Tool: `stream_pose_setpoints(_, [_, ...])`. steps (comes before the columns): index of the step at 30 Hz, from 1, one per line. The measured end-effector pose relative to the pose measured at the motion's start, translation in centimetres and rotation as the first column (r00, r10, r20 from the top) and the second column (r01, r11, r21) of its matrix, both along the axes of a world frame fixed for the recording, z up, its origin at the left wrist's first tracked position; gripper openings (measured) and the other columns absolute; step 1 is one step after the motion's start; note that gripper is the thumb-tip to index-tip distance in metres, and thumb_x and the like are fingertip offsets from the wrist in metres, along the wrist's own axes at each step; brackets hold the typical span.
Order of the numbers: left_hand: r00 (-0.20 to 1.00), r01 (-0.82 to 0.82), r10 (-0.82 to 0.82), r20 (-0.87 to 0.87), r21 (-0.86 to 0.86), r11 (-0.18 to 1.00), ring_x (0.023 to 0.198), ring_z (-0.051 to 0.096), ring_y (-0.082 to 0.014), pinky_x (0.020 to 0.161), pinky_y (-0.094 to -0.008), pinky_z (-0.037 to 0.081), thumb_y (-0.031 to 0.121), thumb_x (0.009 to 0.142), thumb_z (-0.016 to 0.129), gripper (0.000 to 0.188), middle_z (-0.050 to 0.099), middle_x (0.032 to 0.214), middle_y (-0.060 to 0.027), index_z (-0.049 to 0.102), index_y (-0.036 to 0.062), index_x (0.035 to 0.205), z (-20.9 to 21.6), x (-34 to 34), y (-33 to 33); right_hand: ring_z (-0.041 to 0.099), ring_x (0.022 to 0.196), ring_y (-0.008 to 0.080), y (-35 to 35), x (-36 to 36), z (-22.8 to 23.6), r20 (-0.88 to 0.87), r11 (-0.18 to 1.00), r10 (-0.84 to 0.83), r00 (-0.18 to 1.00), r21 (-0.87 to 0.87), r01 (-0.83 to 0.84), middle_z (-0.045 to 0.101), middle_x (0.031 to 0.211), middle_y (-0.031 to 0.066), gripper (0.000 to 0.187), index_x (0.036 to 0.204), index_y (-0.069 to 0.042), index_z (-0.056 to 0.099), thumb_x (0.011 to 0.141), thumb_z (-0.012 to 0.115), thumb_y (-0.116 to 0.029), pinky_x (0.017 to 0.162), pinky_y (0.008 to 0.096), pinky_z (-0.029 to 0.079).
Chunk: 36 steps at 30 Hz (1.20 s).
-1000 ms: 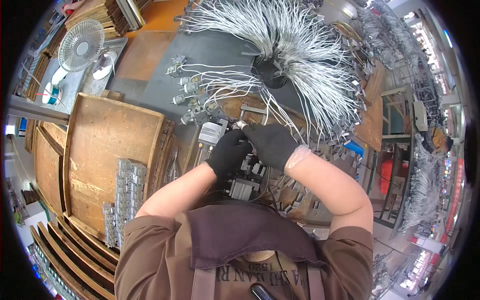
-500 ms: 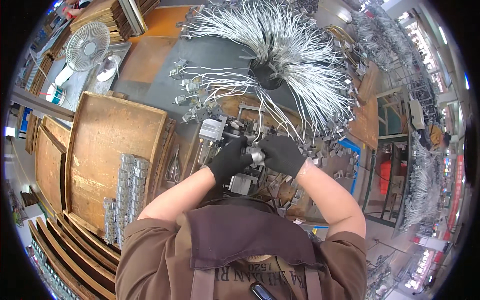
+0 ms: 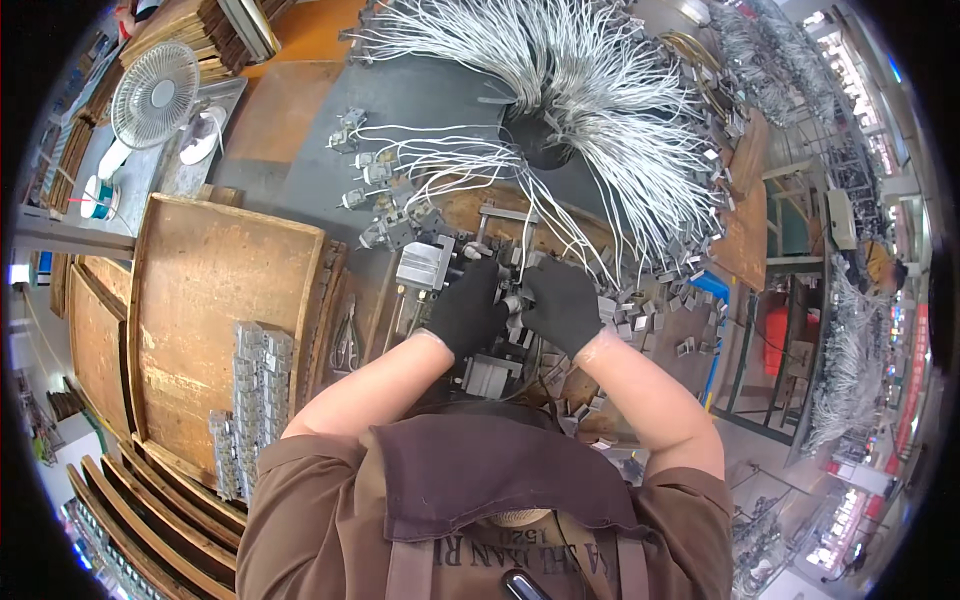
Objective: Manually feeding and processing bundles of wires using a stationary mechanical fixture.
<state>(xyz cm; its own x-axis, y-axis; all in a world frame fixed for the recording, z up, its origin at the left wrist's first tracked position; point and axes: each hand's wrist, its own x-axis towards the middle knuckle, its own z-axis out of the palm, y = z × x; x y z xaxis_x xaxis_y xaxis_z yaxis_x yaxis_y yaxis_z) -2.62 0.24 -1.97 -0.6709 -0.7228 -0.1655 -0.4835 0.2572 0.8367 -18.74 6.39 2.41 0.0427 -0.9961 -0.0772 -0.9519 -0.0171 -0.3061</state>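
My left hand (image 3: 470, 312) and my right hand (image 3: 562, 306), both in black gloves, meet over a metal bench fixture (image 3: 490, 374). Their fingers are bent in around a small silvery metal part (image 3: 514, 303), mostly covered by the gloves. A white wire (image 3: 526, 240) runs down to where the fingers meet. At the fixture's left side sits a grey metal block (image 3: 423, 263). Beyond the hands, several white wires (image 3: 450, 160) lead left to metal housings (image 3: 375, 170). A large fanned bundle of white wires (image 3: 630, 140) lies on the bench behind.
Small metal pieces (image 3: 640, 315) lie scattered right of the fixture, near a blue-edged tray (image 3: 712, 290). To the left are pliers (image 3: 346, 338), a wooden tray (image 3: 225, 270) and stacked rows of metal housings (image 3: 262, 390). A white fan (image 3: 156, 95) stands at the far left.
Both hands have moved slightly away from me and closer in over the fixture. Less of the silvery part shows between them. The whole view has shifted slightly.
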Motion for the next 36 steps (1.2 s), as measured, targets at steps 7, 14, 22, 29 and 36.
stream_pose_setpoints(7, [0.997,0.031,-0.033,0.063,0.036,0.999,0.099,0.064,-0.0351,0.082,-0.0432,0.05,0.036,0.083,0.071,0.046,0.064,0.108,-0.0171,0.056,0.004,0.111,-1.7,-0.7,-0.6,0.059,0.078,0.0321,0.6,-0.4,-1.6,0.021,0.992,-0.066,0.998,-0.106,0.068,0.057,0.08,0.0113,0.03,0.08,-0.009,0.063,0.055,0.075,-0.02,0.068,0.045,0.047])
stream_pose_setpoints(14, [0.974,-0.092,0.105,-0.202,0.074,0.993,0.092,0.062,-0.0205,0.083,-0.0357,0.049,0.028,0.082,0.073,0.056,0.062,0.11,-0.0117,0.052,0.0001,0.125,0.1,3.5,0.6,0.062,0.092,0.0326,1.8,-3.1,0.0,0.31,0.988,-0.156,0.938,0.049,0.148,0.064,0.098,0.0148,0.031,0.097,-0.009,0.066,0.07,0.073,-0.024,0.081,0.0435,0.048])
stream_pose_setpoints(22, [0.942,-0.11,0.107,-0.317,0.008,0.994,0.097,0.059,-0.0159,0.084,-0.0322,0.048,0.021,0.084,0.071,0.044,0.062,0.107,-0.0093,0.057,0.0023,0.121,8.6,13.7,0.4,0.059,0.11,0.0336,6.8,-17.9,-8.4,-0.157,0.884,-0.446,0.881,0.076,0.461,0.061,0.123,0.0201,0.052,0.131,-0.003,0.054,0.084,0.066,-0.022,0.097,0.0384,0.044])
stream_pose_setpoints(29, [0.708,-0.689,0.676,0.204,-0.01,0.724,0.123,0.049,-0.027,0.103,-0.0387,0.041,0.044,0.075,0.077,0.08,0.051,0.135,-0.0174,0.047,0.0011,0.135,11.5,41.7,1.2,0.049,0.06,0.0079,0.2,-14.5,1.6,0.846,0.819,-0.529,0.07,0.486,0.305,0.056,0.078,-0.0043,0.04,0.127,-0.008,0.058,0.091,0.06,-0.026,0.054,0.0238,0.04])
stream_pose_setpoints(36, [0.724,-0.687,0.572,0.385,0.331,0.646,0.121,0.052,-0.0243,0.102,-0.0335,0.038,0.038,0.079,0.072,0.068,0.056,0.131,-0.0175,0.053,-0.0032,0.129,6.6,47.4,4.7,0.061,0.088,0.0212,-8.0,-3.3,6.3,0.13,0.982,0.11,0.985,-0.165,-0.088,0.064,0.102,0.0089,0.04,0.112,-0.003,0.06,0.087,0.066,-0.034,0.077,0.0354,0.048])
